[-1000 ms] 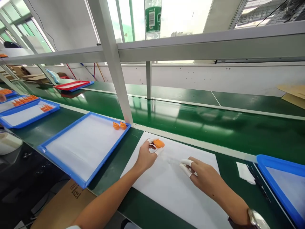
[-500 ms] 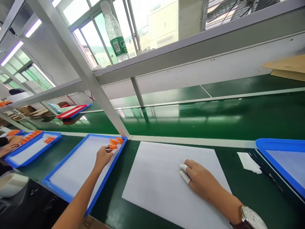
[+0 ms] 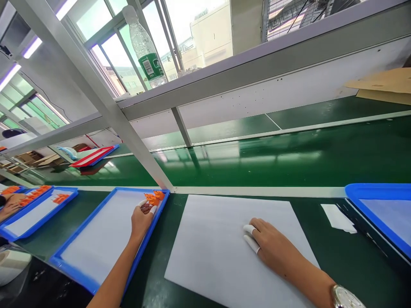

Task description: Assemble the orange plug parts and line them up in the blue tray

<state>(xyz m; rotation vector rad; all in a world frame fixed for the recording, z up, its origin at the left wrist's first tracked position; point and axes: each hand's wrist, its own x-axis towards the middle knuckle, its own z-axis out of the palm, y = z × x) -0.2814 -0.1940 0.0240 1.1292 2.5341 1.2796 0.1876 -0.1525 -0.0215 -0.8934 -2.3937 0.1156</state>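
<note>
My left hand (image 3: 140,219) reaches over the near blue tray (image 3: 80,273), which is lined with white paper. Its capped thumb and forefinger are slightly apart, just behind a small cluster of orange plastic parts (image 3: 154,197) in the tray's far right corner. The nearest part touches the fingertips but is not gripped. My right hand (image 3: 268,244) rests on a white sheet (image 3: 212,256) on the green bench. Its fingers are curled under, with white finger cots on two of them. Anything in its palm is hidden. A watch (image 3: 346,297) is on that wrist.
A second blue tray (image 3: 362,191) and a small white slip (image 3: 337,217) lie at the right. At the far left, another person's hand (image 3: 11,204) works at trays holding orange parts. A slanted metal post (image 3: 128,137) meets the bench beside the tray. A bottle (image 3: 146,51) stands on the shelf above.
My left hand carried an orange part from the white sheet over to the tray corner, set it beside the others, and eased back. My right hand stayed on the sheet with its fingers curled.
</note>
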